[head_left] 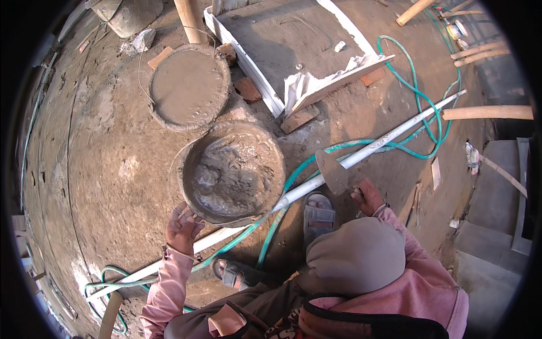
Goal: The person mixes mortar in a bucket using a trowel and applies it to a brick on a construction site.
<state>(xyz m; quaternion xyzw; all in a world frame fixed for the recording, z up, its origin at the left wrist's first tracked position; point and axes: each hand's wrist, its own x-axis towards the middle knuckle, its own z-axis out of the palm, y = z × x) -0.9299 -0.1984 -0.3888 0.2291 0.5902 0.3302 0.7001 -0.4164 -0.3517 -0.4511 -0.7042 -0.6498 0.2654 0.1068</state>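
Observation:
A round bucket (275, 161) with wet grey-brown mortar (226, 175) inside stands on the ground in front of me. My left hand (182, 229) is at its near left edge, fingers apart and lightly bent against the outer wall, holding nothing that I can see. In my right hand (367, 198) is a trowel (332, 172), its mud-coated blade pointing up and left above a white pipe; the closed fingers hide most of its handle. Just beyond the bucket sits a second one, filled near its brim with smooth mortar (189, 87), its wire handle leaning left.
A green hose (418, 96) loops around the white pipe (389, 137) lying across the ground by my feet. Farther off, white boards (243, 56) frame a rectangle of soil, with bricks (247, 89) alongside. Wooden poles (488, 112) reach in from the right; a grey bucket (127, 17) stands far left.

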